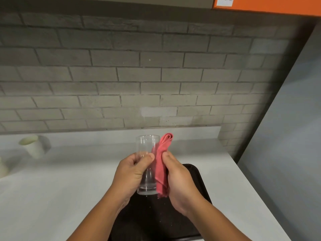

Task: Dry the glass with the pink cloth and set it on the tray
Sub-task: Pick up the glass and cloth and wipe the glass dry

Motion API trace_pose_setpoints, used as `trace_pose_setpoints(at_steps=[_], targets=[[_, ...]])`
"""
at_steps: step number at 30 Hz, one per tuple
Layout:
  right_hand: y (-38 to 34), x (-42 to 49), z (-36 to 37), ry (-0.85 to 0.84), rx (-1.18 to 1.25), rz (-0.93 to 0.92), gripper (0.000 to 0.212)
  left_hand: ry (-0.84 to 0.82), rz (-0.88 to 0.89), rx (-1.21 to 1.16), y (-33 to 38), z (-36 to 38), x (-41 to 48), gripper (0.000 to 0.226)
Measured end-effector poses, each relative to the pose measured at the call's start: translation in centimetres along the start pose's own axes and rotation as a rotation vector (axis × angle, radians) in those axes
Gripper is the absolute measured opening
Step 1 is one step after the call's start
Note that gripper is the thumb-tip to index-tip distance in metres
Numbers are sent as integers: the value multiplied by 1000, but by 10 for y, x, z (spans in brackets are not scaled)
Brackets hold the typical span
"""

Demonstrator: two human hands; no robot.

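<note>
A clear tall glass [147, 145] is held upright in the air above the dark tray [196, 178], which lies on the white counter below my hands. My left hand [132, 173] wraps around the glass's middle from the left. My right hand [180, 181] grips a folded pink cloth [162, 162] and presses it against the right side of the glass. The cloth's top sticks up beside the rim and its lower end hangs past the glass base.
A pale paper cup [33, 146] stands at the back left of the white counter [60, 180]. A grey brick wall [139, 75] runs behind the counter, and the counter's right edge drops off beside a grey wall [286, 136]. An orange cabinet [269, 4] hangs overhead.
</note>
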State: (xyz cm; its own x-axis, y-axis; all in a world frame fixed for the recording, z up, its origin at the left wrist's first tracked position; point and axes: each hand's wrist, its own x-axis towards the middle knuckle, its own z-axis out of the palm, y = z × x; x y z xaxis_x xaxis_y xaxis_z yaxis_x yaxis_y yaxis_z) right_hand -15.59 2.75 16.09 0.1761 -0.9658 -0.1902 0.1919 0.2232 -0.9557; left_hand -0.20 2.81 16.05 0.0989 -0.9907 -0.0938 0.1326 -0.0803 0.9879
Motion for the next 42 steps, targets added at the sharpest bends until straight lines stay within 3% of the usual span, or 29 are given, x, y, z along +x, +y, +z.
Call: trace_pose_setpoints(at_steps=[4, 8, 11, 14, 18, 21, 27, 34, 39, 42], targets=[[-9, 3, -2, 78, 39, -47, 41, -34, 46, 40, 2, 9, -6, 52], [1, -1, 1, 17, 93, 103, 48, 57, 50, 27, 2, 6, -3, 33], [-6, 2, -9, -16, 122, 128, 46, 25, 78, 44, 1, 4, -9, 48], [-11, 0, -9, 41, 148, 69, 45, 18, 109, 61, -4, 10, -10, 48], [0, -6, -9, -9, 102, 93, 43, 74, 106, 98, -5, 5, -6, 48], [-10, 1, -11, 21, 63, 16, 43, 46, 110, 98, -3, 10, -9, 58], [9, -7, 1, 19, -325, -332, 43, 84, 43, 63, 1, 11, -1, 36], [0, -4, 8, -37, -444, -408, 56, 16, -45, -79, 0, 8, -1, 62], [-32, 8, 7, -64, -400, -350, 52, -8, -57, -75, 1, 14, -1, 72], [-19, 0, 12, -65, -537, -456, 51, -19, -30, -115, 1, 11, 2, 63]])
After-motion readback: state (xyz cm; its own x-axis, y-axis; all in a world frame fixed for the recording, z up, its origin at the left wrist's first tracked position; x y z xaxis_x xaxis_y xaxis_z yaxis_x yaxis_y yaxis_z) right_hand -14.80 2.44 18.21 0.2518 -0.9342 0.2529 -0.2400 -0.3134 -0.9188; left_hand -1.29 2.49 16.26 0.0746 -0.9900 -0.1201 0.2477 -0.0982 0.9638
